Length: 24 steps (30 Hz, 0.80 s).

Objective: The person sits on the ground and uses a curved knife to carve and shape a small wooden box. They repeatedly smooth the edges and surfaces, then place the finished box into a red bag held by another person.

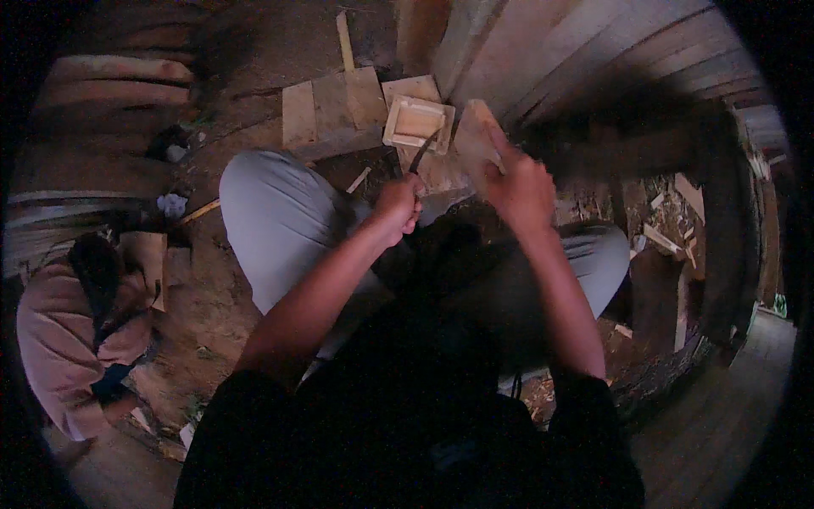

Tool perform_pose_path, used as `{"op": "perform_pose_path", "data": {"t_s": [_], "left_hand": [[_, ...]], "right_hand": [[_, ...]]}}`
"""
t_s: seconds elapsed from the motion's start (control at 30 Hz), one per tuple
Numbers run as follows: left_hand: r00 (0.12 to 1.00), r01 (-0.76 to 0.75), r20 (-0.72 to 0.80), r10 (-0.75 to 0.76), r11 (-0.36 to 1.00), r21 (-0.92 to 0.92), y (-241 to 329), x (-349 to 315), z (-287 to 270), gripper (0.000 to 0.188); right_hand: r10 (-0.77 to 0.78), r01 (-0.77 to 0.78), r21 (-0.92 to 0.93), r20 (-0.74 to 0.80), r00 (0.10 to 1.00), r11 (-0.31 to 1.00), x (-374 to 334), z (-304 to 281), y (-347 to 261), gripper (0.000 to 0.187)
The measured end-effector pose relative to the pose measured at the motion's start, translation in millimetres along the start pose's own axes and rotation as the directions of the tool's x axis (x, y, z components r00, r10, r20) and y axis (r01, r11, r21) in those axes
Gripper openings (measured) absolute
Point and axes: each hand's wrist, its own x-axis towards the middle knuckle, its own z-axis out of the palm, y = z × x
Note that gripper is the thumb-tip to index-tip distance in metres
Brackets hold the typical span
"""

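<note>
My left hand [400, 206] is closed around the handle of a knife [423, 153]. Its dark narrow blade points up and away, its tip over a small square wooden frame [392, 129] with raised edges. My right hand [521, 188] grips a flat wooden board [475, 136], tilted up to the right of the frame, with the thumb on its near face. Both hands are above the gap between my knees. The frame rests on or against several pale wood pieces; exactly how is hard to tell in the dim light.
Wooden blocks [329, 106] lie beyond my left knee, with a yellowish stick [345, 41] behind them. Wood scraps [663, 239] litter the ground on the right. At the left sits another person [64, 318] near an upright board [146, 261]. Plank walls [585, 51] rise at the far right.
</note>
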Motion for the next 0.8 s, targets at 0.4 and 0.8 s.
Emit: {"op": "perform_pose_path", "data": {"t_s": [0.4, 0.8], "left_hand": [[0.988, -0.131, -0.062, 0.144, 0.975, 0.180, -9.9, 7.5, 1.3, 0.027], [0.988, -0.147, 0.071, 0.136, 0.970, 0.193, 0.8, 13.1, -15.2, 0.031]], "right_hand": [[-0.872, 0.848, -0.346, 0.139, 0.469, 0.401, 149.5, 21.3, -99.6, 0.041], [-0.825, 0.828, -0.514, 0.354, 0.441, 0.223, 184.1, 24.4, -85.6, 0.040]]}}
